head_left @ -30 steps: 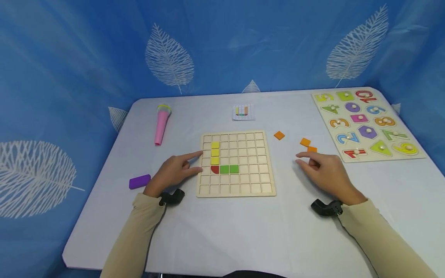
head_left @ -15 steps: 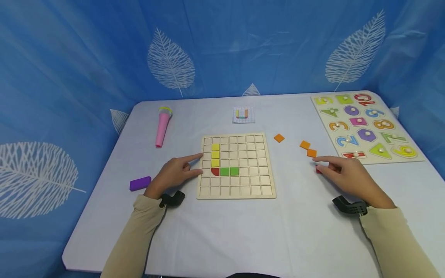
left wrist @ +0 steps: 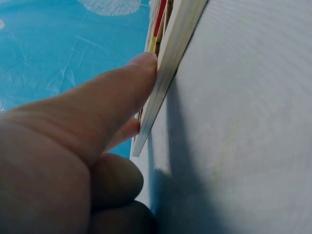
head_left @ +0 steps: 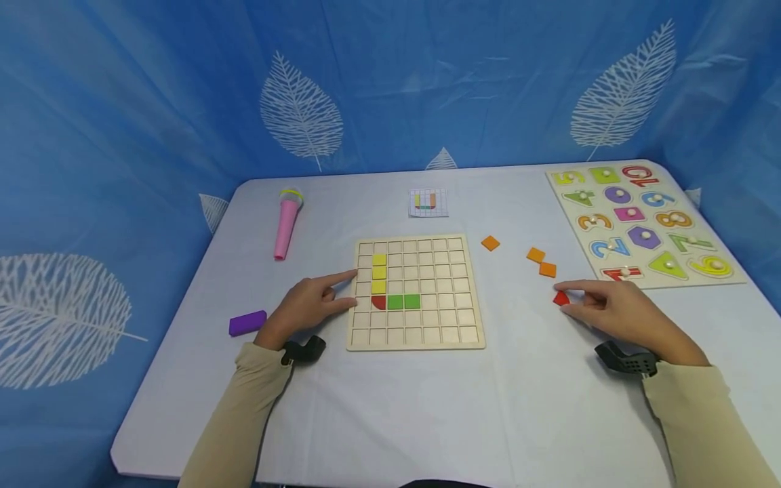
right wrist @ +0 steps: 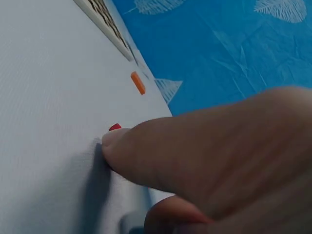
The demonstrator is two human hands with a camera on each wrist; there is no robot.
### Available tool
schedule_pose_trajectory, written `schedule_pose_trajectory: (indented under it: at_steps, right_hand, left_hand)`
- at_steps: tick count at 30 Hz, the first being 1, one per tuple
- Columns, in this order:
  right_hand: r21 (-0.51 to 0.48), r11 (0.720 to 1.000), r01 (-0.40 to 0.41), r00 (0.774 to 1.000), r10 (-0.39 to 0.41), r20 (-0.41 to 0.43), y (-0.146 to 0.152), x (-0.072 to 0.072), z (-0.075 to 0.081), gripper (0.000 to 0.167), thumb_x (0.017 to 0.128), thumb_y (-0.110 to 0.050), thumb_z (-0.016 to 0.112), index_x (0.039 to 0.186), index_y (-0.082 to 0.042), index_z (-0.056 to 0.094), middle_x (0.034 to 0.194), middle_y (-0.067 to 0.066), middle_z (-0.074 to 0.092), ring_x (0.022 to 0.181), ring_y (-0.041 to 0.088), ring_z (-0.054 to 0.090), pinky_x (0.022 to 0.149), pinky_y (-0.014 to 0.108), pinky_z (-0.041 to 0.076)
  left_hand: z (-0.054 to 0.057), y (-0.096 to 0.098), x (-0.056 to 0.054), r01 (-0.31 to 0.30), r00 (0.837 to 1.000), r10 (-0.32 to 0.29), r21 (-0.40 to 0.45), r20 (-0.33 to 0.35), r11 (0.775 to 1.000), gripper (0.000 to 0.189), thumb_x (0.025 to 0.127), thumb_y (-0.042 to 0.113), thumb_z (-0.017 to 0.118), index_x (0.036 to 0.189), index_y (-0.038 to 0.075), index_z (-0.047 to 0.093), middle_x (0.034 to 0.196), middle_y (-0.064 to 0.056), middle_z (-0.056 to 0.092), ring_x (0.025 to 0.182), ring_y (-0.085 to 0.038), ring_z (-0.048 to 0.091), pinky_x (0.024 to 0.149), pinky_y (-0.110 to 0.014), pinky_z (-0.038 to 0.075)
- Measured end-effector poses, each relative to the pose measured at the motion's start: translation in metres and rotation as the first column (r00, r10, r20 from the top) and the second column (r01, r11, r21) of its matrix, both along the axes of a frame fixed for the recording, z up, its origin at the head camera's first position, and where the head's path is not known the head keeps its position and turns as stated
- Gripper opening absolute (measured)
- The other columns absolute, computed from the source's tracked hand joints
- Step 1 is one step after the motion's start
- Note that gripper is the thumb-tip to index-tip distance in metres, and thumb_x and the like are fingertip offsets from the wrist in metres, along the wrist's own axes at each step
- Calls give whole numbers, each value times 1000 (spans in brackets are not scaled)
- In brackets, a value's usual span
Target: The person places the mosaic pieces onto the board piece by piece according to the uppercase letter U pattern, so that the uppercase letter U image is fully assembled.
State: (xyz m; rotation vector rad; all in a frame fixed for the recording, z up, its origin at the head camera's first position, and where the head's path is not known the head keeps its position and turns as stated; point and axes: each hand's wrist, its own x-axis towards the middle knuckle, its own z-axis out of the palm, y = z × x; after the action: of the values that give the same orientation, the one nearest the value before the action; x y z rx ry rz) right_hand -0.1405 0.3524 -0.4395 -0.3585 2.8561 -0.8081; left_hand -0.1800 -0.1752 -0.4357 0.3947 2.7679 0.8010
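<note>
The wooden grid board [head_left: 433, 335] lies flat on the white table. In its cells sit yellow square tiles [head_left: 379, 272], a red rounded tile [head_left: 379, 302] and two green tiles [head_left: 404, 301]. My left hand [head_left: 308, 305] touches the board's left edge with straight index finger and thumb, also seen against the board's side [left wrist: 168, 63] in the left wrist view. Off to the right, my right hand [head_left: 622, 312] pinches a small red tile [head_left: 561, 298] at the table between thumb and index finger. The thumb hides most of this red tile [right wrist: 115, 127] in the right wrist view.
Orange square tiles [head_left: 535, 255] lie between the board and a number puzzle [head_left: 610, 203] at the back right. A pattern card [head_left: 428, 203] is behind the board. On the left are a pink toy microphone [head_left: 286, 227] and a purple block [head_left: 247, 323].
My right hand has moved to the right, from beside the orange tiles to the red tile, which now shows between its fingertips. My left hand stays at the board.
</note>
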Motion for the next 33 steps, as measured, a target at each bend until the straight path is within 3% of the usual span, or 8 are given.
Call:
schedule_pose_trajectory:
  at_steps: [11, 20, 33]
  right_hand:
    - [6, 1000, 11, 998, -11, 68, 7, 0, 5, 47, 90, -38, 80, 130, -14, 70, 71, 0, 48, 61, 16, 46, 52, 30, 31]
    - [8, 1000, 18, 1000, -18, 4, 3, -2, 3, 41, 90, -33, 80, 124, -13, 71, 69, -2, 48, 60, 15, 46, 52, 29, 31]
    - [-7, 1000, 26, 999, -26, -19, -5, -2, -2, 39, 91, -27, 80, 124, -10, 71, 68, -2, 48, 60, 15, 46, 51, 29, 32]
  left_hand:
    - [2, 1, -3, -6, 1000, 6, -7, 10, 1000, 65, 93, 42, 75, 151, 25, 53, 62, 3, 38, 55, -14, 36, 52, -29, 28]
    - [4, 2, -4, 9, 1000, -9, -3, -6, 1000, 64, 94, 41, 75, 151, 23, 53, 61, 4, 38, 55, -13, 36, 52, -29, 28]
    - [5, 1, 0, 3, 1000, -3, -12, 0, 1000, 63, 94, 40, 75, 151, 23, 54, 61, 5, 37, 54, -12, 35, 52, -28, 28]
